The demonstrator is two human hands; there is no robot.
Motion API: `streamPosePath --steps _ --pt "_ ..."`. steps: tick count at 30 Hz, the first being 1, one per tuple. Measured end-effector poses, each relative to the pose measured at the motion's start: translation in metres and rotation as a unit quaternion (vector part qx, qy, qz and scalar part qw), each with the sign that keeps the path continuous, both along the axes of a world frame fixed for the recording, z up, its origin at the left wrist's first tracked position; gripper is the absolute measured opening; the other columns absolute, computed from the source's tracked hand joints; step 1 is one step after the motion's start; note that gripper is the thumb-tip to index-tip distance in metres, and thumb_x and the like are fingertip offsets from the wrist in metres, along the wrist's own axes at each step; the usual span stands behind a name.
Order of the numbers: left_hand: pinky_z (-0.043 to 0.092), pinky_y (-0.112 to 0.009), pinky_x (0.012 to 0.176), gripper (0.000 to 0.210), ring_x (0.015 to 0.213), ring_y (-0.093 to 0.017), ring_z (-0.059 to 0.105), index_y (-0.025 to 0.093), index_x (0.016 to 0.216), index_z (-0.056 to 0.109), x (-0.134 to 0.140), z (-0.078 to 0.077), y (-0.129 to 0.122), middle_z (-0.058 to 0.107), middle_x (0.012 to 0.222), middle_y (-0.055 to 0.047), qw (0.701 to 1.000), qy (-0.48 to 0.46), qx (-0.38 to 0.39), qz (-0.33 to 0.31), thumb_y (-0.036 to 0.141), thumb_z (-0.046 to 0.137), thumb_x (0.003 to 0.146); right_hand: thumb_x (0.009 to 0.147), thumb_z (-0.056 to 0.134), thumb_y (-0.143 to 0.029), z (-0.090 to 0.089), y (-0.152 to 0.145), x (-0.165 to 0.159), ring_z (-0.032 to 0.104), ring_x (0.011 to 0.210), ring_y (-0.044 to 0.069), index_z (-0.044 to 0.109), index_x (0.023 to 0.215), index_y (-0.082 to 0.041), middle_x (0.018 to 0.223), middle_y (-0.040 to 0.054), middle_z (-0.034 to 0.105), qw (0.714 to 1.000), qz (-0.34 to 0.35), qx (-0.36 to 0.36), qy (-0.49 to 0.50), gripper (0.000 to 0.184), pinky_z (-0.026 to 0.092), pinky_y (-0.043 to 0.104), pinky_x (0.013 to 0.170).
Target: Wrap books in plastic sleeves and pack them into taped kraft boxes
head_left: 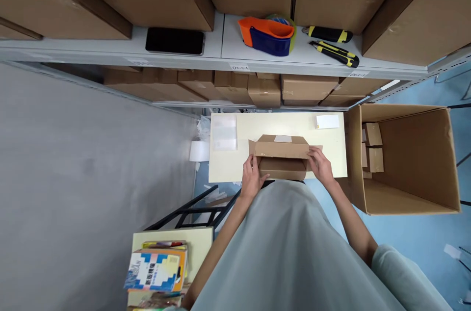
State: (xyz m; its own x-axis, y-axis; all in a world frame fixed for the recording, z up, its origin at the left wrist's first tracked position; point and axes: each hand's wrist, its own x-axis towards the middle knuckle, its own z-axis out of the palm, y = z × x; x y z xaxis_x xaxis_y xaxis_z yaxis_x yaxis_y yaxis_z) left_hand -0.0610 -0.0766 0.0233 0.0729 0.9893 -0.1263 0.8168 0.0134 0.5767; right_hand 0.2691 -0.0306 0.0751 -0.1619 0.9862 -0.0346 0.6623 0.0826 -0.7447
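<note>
A small brown cardboard box (282,168) sits at the near edge of the cream table, its lid panel (282,147) raised and side flaps sticking out. A white label (283,139) is on the lid panel. My left hand (251,176) grips the box's left side, fingers at the lid corner and thumb by the lower front edge. On the other side, my right hand (320,165) pinches the right corner near the side flap. The inside of the box is mostly hidden from this angle.
On the cream table (253,124) lie a clear plastic sheet or tray (225,133) and a white card (327,121). A large open carton (415,154) with several small boxes stands right. The shelf ahead carries a phone (175,41), tape dispenser (268,35) and two utility knives (333,45). Books (156,269) lie lower left.
</note>
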Motion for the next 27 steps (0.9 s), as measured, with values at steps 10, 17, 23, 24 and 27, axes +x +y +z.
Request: streamPosePath --steps 10,17,23,24,27 --pt "0.045 -0.058 0.122 0.109 0.147 -0.044 0.048 0.021 0.168 0.030 -0.003 -0.001 0.045 0.044 0.163 -0.022 0.999 -0.030 -0.019 -0.013 0.042 0.091 0.081 0.099 0.054 -0.073 -0.013 0.083 -0.002 0.072 0.081 0.022 0.065 0.113 -0.023 0.101 0.0083 0.076 0.980 -0.110 -0.094 0.140 0.053 0.061 0.039 0.084" --pt "0.049 -0.056 0.115 0.106 0.143 -0.044 0.051 0.018 0.167 0.033 -0.001 0.001 0.041 0.046 0.163 -0.024 0.999 -0.039 -0.015 -0.008 0.035 0.092 0.081 0.084 0.066 -0.075 -0.012 0.127 -0.025 0.063 0.068 0.022 0.065 0.082 -0.021 0.066 0.0055 0.068 0.953 -0.254 -0.164 0.021 0.054 0.054 0.034 0.067" --pt "0.050 -0.055 0.116 0.104 0.144 -0.042 0.052 0.022 0.164 0.038 -0.009 0.009 0.040 0.050 0.161 -0.020 0.993 -0.114 -0.007 0.003 0.033 0.094 0.077 0.074 0.079 -0.065 0.008 0.129 -0.044 0.056 0.056 0.017 0.059 0.096 -0.022 0.062 -0.0035 0.062 0.940 -0.306 -0.147 0.023 0.053 0.049 0.030 0.058" --pt "0.049 -0.054 0.117 0.101 0.144 -0.040 0.053 0.023 0.163 0.040 -0.014 0.010 0.040 0.051 0.160 -0.019 0.991 -0.136 -0.001 0.010 0.035 0.093 0.079 0.072 0.082 -0.063 0.013 0.127 -0.049 0.056 0.055 0.016 0.056 0.101 -0.023 0.063 -0.0055 0.062 0.937 -0.321 -0.129 0.045 0.056 0.048 0.029 0.057" --pt "0.047 -0.052 0.122 0.083 0.143 -0.035 0.055 0.026 0.159 0.045 -0.041 0.008 0.041 0.056 0.155 -0.015 0.978 -0.191 0.035 0.072 0.040 0.085 0.088 0.076 0.081 -0.056 0.031 0.120 -0.077 0.058 0.057 0.014 0.048 0.113 -0.025 0.074 -0.0067 0.066 0.936 -0.332 -0.033 0.113 0.058 0.051 0.028 0.059"
